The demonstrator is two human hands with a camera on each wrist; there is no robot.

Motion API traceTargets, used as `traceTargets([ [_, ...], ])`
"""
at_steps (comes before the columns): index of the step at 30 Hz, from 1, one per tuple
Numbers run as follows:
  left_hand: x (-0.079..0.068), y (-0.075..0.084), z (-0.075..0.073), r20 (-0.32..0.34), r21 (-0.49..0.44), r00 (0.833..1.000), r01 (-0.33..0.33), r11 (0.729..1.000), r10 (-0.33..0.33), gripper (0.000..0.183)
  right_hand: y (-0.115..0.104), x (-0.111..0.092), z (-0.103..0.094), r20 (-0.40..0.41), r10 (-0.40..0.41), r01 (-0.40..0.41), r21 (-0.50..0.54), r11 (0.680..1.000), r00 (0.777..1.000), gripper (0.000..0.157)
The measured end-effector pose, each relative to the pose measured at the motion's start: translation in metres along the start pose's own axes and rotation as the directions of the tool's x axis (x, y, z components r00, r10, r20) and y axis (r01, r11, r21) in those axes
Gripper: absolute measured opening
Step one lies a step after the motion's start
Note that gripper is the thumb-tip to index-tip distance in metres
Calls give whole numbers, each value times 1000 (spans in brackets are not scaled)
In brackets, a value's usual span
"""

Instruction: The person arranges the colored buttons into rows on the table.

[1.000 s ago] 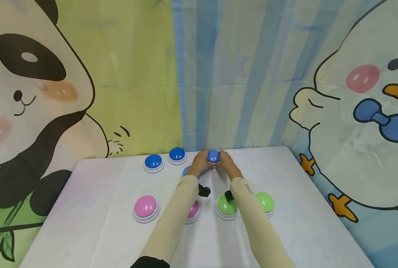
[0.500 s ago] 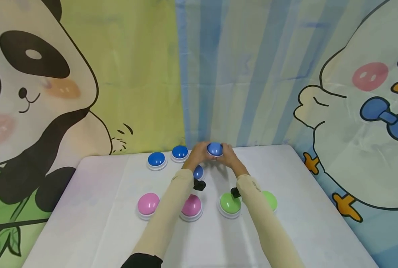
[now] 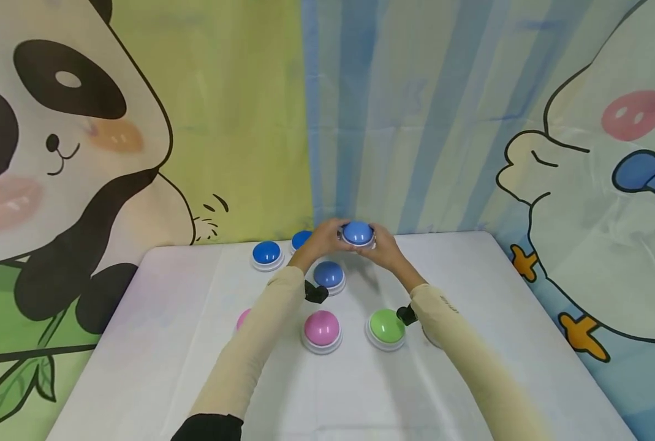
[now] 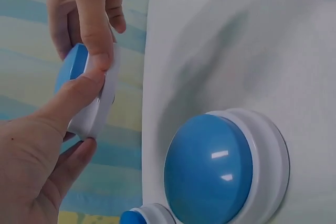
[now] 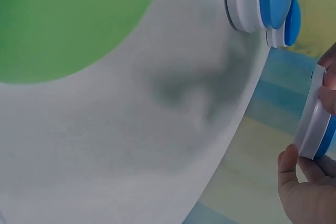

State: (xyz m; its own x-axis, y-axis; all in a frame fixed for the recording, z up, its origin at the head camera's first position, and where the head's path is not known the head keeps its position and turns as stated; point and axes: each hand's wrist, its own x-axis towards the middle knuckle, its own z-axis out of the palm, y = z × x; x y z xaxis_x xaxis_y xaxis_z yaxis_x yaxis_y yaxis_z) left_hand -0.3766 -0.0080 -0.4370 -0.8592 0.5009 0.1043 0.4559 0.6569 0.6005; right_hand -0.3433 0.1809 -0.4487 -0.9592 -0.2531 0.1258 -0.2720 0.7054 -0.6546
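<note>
Both hands hold one blue dome push button point(image 3: 357, 232) with a white base, raised over the back edge of the table. My left hand point(image 3: 325, 239) grips its left side and my right hand point(image 3: 386, 250) its right side. In the left wrist view, the two thumbs meet on the white rim point(image 4: 94, 114). The right wrist view shows the underside of the base point(image 5: 310, 114) facing the table, fingers at both ends. Just below and left, another blue button point(image 3: 328, 274) stands on the table, dome up.
Two more blue buttons, one at left point(image 3: 266, 252) and one partly behind my left hand point(image 3: 301, 239), stand near the back edge. A pink button point(image 3: 321, 329) and a green button point(image 3: 386, 326) are nearer. My sleeves partly cover another pink button point(image 3: 242, 318) and a white base point(image 3: 431, 337).
Both hands have lifted the blue button up from the back of the table. The camera view has shifted a little, and the blue button below has come out from behind the left arm.
</note>
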Motion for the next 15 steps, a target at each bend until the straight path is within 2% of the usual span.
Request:
traceTargets([
  [5, -13, 1, -8, 4, -4, 999, -54, 999, 54, 72, -4, -10, -3, -17, -29, 31, 100, 994, 999, 71],
  [8, -30, 4, -8, 5, 14, 998, -62, 998, 62, 73, -7, -22, 1, -1, -33, 33, 126, 991, 999, 73],
  [15, -78, 13, 1, -32, 83, 993, -113, 990, 116, 74, -22, -64, 8, 26, -58, 56, 79, 995, 998, 75],
])
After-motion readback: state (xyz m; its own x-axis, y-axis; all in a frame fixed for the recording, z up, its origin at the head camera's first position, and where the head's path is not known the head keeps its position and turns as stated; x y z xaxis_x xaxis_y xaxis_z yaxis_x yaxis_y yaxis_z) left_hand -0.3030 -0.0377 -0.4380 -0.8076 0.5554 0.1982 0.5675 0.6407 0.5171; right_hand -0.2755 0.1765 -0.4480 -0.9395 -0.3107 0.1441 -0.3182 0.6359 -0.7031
